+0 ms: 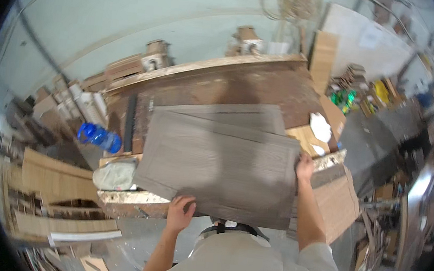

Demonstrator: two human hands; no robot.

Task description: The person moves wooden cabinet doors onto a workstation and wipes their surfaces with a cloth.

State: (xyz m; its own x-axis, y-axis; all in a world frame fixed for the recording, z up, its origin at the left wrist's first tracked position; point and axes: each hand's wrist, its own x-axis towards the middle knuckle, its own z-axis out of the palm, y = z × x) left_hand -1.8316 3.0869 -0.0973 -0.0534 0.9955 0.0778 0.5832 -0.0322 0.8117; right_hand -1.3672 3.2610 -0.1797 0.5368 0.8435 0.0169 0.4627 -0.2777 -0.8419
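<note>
A grey-brown wood-grain panel (224, 170), like a cabinet door with a framed border, lies at a slant over the near side of the workbench. Its near edge overhangs toward my body. Beneath it, a second grey panel (250, 113) shows along the far side. My left hand (181, 213) is closed at the near edge, left of the middle, with curled fingers against the panel. At the right edge, my right hand (305, 167) grips the same panel, its fingers partly hidden. My shadow falls across both panels.
The brown workbench (190, 91) carries a dark strip (130, 122), a blue water bottle (100, 137) and a pale bag-like bundle (115, 174) at left. A white object (320, 127) lies at right. Another panel (333, 199) leans beside my right arm. Wood boards (56, 177) are stacked at left.
</note>
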